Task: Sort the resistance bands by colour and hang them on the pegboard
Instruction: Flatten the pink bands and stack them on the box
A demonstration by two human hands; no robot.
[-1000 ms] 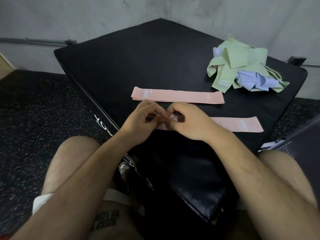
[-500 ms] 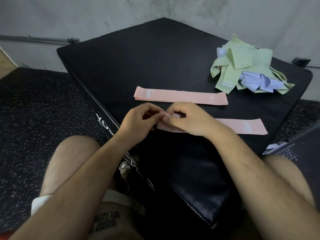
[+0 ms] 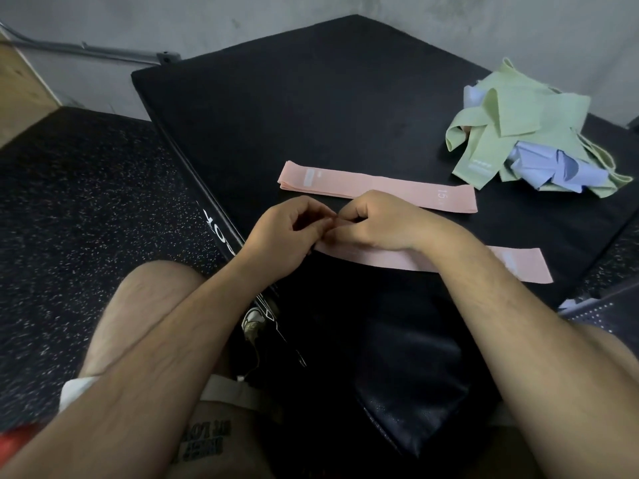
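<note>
Speckled black rubber floor, left of and below the platform. Black padded platform, one corner set toward a grey wall, white lettering down its left edge; it bears all the bands. Loose heap of green bands, far right of the platform top, crumpled, tangled with lilac bands that show at its near and far sides. Far pink band, flat, folded double, marked "15" near its right end, well apart from the heap. Near pink band, flat, roughly parallel to the far one and closer to the person, its left end under the hands. Right hand, fingers curled, pinching that left end. Left hand, fingers curled, thumb and forefinger pinching the same end, fingertips meeting the right hand's.
</note>
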